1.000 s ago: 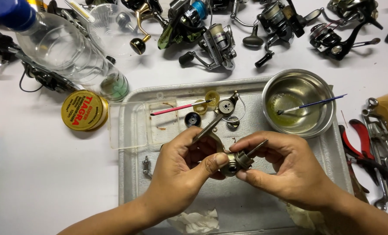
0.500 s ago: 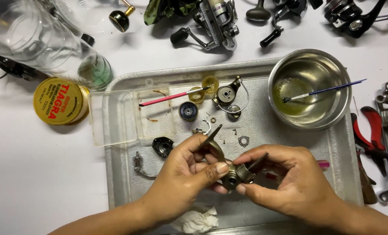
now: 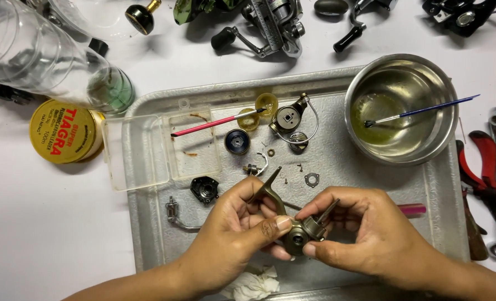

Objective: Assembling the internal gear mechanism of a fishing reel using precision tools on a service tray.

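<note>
Both hands, our left hand (image 3: 234,226) and right hand (image 3: 365,234), are gripping the reel body (image 3: 295,237), now lowered nearer us, its stem (image 3: 270,187) tilting away.

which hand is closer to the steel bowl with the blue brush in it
Right. The right hand sits below the steel bowl, slightly left of it; the left hand is farther off toward the tray's left side.

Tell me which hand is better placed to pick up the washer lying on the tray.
Right. The right hand lies just below the washer, and only its fingers pinch the reel body; the left hand wraps that body and sits farther away.
</note>
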